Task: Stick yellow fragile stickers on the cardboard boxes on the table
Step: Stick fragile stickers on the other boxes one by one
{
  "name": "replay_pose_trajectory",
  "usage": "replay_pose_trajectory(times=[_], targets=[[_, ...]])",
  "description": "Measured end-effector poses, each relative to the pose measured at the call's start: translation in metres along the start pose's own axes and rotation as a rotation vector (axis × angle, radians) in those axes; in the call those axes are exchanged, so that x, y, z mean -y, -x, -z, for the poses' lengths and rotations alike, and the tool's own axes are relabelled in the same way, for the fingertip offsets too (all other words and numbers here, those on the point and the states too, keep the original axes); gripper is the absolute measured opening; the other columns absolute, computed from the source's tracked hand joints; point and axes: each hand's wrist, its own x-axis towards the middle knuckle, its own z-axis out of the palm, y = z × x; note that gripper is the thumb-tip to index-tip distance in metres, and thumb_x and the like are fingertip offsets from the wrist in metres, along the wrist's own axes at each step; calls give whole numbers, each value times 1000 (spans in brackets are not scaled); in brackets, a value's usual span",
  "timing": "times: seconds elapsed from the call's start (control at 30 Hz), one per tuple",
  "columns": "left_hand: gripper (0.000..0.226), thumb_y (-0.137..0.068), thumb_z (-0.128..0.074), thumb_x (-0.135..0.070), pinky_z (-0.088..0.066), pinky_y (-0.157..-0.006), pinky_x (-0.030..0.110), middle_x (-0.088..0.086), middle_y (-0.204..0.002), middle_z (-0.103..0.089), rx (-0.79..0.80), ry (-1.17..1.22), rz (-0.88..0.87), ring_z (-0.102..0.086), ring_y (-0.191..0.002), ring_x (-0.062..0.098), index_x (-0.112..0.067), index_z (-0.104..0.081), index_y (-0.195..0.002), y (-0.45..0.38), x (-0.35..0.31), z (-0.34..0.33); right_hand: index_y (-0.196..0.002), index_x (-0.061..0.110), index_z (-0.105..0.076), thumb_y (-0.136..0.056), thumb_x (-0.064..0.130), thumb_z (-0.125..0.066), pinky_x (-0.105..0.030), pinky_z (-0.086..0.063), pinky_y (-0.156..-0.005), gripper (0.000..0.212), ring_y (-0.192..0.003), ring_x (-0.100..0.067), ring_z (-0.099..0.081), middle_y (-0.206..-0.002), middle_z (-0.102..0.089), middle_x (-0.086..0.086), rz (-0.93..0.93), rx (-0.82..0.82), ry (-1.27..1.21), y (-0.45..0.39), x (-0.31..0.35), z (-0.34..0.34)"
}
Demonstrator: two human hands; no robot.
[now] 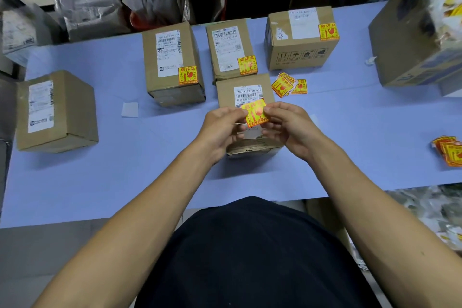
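Both hands hold one yellow fragile sticker (255, 114) above a small cardboard box (243, 87) at the table's middle. My left hand (222, 130) pinches its left edge, and my right hand (290, 125) pinches its right edge. Three boxes behind carry a yellow sticker each: one on the left (172, 62), one in the middle (231, 47) and one on the right (301, 37). Another box (56, 110) at the far left shows only a white label. Loose stickers (287, 84) lie just right of the near box.
A large cardboard box (410, 37) stands at the right of the blue table (112, 177). More stickers (448, 150) are piled at the right edge. A white backing slip (130, 109) lies left of the centre. Bags and parcels crowd the floor behind the table.
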Motion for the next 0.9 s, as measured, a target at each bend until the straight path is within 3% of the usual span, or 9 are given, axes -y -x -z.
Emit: replay_pose_trajectory(times=[0.13,0.4,0.6,0.73,0.9], targets=[[12,-93,-64,-9,-45,-55,23,6,-70,-61,-47,-143,-90,-54,-56,12,-12,-65,-81,-1,4,-2,-85,11,-69,-94,11,-64,-25,-58,-59,10,-58,-9,-65,-70,-69,-1,98,-139,206,2,-5,1],[17,-89,-68,-15,-50,-54,21,-10,-57,-66,-40,-359,-213,-58,-53,4,-17,-68,-73,-9,18,-12,-74,19,-73,-84,20,-70,-37,-60,-72,11,-77,-20,-73,-78,-74,-1,207,-329,519,7,-13,17],[18,-83,-67,-19,-48,-61,28,-7,-65,-67,-90,-689,-305,-65,-68,17,-22,-66,-65,-10,29,-21,-71,23,-71,-84,26,-68,-22,-41,-60,14,-71,1,-60,-73,-67,17,248,-368,734,12,-30,30],[15,-80,-60,-22,-51,-65,30,-9,-65,-65,-120,-992,-393,-65,-76,19,-25,-62,-64,-8,34,-26,-69,25,-68,-85,25,-68,-26,-46,-67,16,-75,-2,-62,-75,-67,17,236,-356,747,13,-39,37],[10,-79,-59,-25,-42,-59,27,-6,-72,-68,-179,-1068,-378,-63,-79,23,-21,-68,-74,-8,36,-33,-67,23,-65,-84,23,-66,-28,-45,-64,16,-68,-11,-63,-71,-64,16,242,-378,757,12,-42,39]])
